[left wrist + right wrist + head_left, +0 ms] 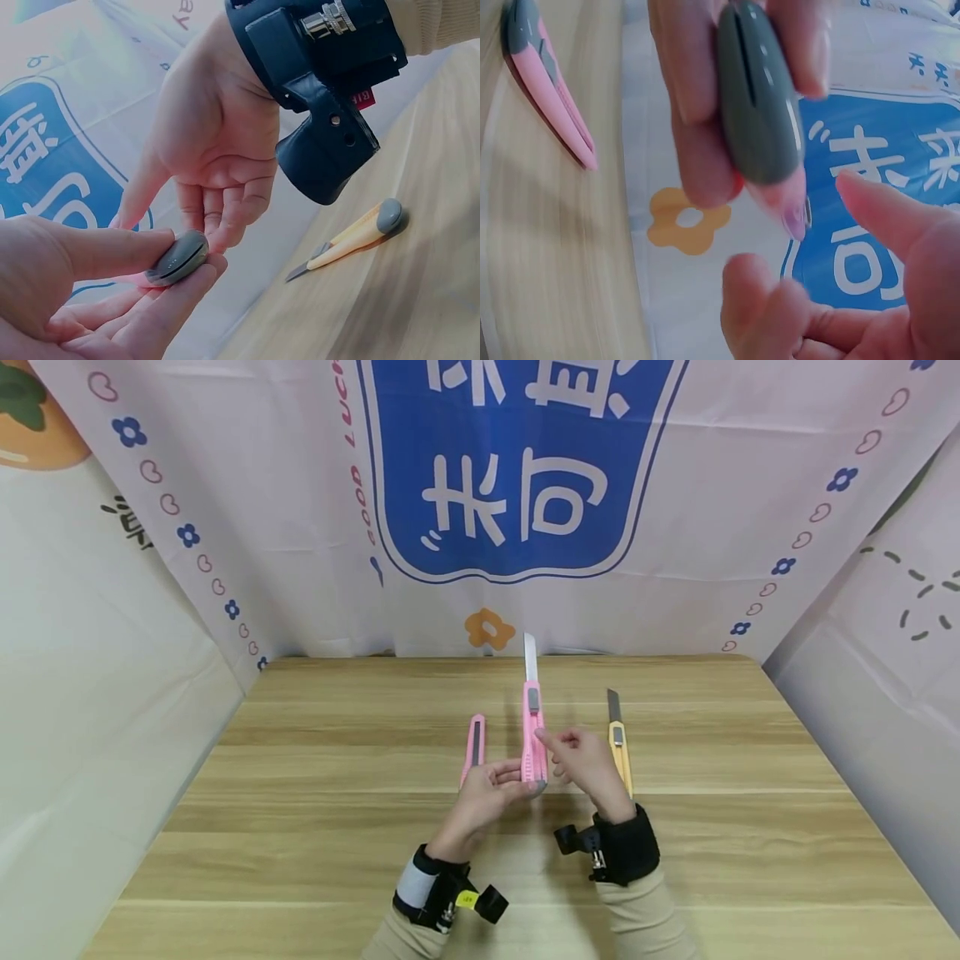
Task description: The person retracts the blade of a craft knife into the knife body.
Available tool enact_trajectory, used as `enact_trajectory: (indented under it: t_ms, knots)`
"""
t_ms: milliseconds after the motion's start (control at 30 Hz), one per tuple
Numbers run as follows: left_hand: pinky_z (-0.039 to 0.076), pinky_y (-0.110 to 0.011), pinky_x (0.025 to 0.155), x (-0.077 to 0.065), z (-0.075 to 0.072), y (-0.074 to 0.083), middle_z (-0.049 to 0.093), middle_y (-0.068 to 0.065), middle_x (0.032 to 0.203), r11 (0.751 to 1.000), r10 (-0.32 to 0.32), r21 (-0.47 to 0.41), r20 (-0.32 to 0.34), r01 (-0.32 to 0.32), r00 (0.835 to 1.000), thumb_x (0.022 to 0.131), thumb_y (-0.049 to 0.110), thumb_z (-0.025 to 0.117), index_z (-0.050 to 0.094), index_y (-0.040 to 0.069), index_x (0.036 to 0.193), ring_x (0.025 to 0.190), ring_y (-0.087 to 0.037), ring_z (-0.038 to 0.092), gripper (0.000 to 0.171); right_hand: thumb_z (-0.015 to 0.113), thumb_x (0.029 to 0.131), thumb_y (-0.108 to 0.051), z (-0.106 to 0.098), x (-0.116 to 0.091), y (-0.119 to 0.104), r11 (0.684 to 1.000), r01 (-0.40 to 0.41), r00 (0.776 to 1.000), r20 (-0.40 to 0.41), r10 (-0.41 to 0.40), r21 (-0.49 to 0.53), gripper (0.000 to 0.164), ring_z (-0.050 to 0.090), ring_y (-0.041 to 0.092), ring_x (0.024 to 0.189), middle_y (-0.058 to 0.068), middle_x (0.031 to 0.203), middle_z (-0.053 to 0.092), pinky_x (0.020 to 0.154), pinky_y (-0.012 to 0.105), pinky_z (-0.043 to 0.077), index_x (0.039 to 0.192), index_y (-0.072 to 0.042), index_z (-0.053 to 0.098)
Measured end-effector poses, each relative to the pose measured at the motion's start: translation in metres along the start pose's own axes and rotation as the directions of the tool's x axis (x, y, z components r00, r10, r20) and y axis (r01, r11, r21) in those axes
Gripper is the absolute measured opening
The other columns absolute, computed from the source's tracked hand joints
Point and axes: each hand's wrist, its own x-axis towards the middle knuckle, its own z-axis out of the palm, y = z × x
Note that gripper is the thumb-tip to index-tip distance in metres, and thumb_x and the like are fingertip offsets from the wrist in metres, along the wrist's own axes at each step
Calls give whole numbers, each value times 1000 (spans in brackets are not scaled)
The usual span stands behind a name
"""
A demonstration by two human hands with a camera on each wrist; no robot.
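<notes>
My left hand (483,793) pinches the grey end cap (180,259) of a pink utility knife (534,752) between thumb and fingers. The knife points away from me, its long blade (531,656) extended past the pink body. A grey slider (533,699) sits near the front of the body. Close to the knife's right side is my right hand (588,764), thumb stretched out and the other fingers loosely bent. Nothing lies between its fingers in the right wrist view, where the hand appears apart from the knife; whether its thumb touches the body I cannot tell.
On the wooden table (300,860), a second pink utility knife (476,739) lies left of the held one, partly behind my left hand. A yellow utility knife (618,735) with its blade out lies to the right, beside my right hand. A printed cloth (300,568) hangs behind the table.
</notes>
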Motion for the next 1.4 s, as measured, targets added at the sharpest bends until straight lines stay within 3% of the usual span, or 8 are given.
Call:
enact_trajectory:
  t_ms: [267, 467, 567, 700, 833, 1067, 1233, 1400]
  knots:
    - [58, -29, 91, -6, 0, 4, 65, -26, 121, 1000, -20, -6, 64, 20, 998, 86, 1, 65, 55, -7, 127, 94, -11, 69, 43, 58, 95, -39, -7, 3, 5, 990, 34, 999, 10, -36, 134, 52, 70, 14, 81, 24, 106, 70, 70, 26, 61, 118, 7, 60]
    - [56, -27, 90, -9, 2, 5, 65, -25, 121, 998, -25, 63, 100, 18, 995, 85, 2, 67, 55, -7, 124, 99, -16, 68, 42, 55, 98, -33, -9, 6, 8, 959, 89, 996, -16, -88, 268, 47, 71, 16, 90, 28, 115, 66, 78, 28, 61, 123, 7, 59]
    - [57, -28, 90, -8, 3, 3, 65, -25, 120, 997, -24, 82, 116, 14, 993, 85, 0, 67, 54, -7, 124, 100, -17, 68, 42, 55, 98, -31, -8, 8, 10, 942, 72, 997, 3, -78, 328, 45, 69, 12, 87, 18, 107, 69, 78, 24, 61, 123, 7, 59]
    - [56, -24, 88, -6, 3, -1, 65, -27, 118, 997, -25, 75, 175, 12, 984, 85, -3, 64, 54, -8, 124, 94, -11, 67, 40, 52, 100, -31, -7, 11, 12, 898, 52, 993, 69, -91, 436, 48, 69, 7, 85, -4, 94, 72, 78, 22, 60, 126, 9, 55]
    - [57, -22, 85, -3, 1, -6, 66, -30, 115, 997, -20, 73, 251, 1, 968, 86, -5, 62, 54, -11, 122, 91, -9, 68, 37, 50, 100, -32, -6, 12, 13, 853, 50, 987, 107, -123, 520, 51, 72, 6, 88, -10, 89, 76, 81, 24, 60, 130, 9, 51]
    - [58, -25, 88, -1, -4, -9, 65, -28, 119, 995, -65, 96, 329, 35, 942, 86, -5, 61, 51, -9, 125, 94, -10, 69, 40, 52, 100, -31, 0, 10, 8, 848, 61, 993, 53, -105, 527, 48, 74, 6, 81, -9, 82, 76, 74, 23, 61, 127, 8, 56]
    - [58, -24, 87, -1, -8, -8, 66, -27, 117, 990, -69, 142, 343, 21, 937, 86, -3, 61, 54, -10, 126, 92, -9, 68, 40, 54, 99, -32, 5, 10, 5, 850, 51, 998, -1, -59, 525, 45, 74, 7, 74, 0, 81, 77, 70, 25, 61, 121, 7, 60]
    - [58, -23, 85, -2, -11, -8, 67, -26, 115, 984, -77, 176, 351, 15, 933, 86, -4, 62, 56, -9, 123, 90, -7, 68, 39, 55, 98, -31, 10, 10, 4, 847, 67, 998, -35, -57, 528, 43, 73, 8, 70, 0, 76, 76, 69, 27, 62, 113, 9, 63]
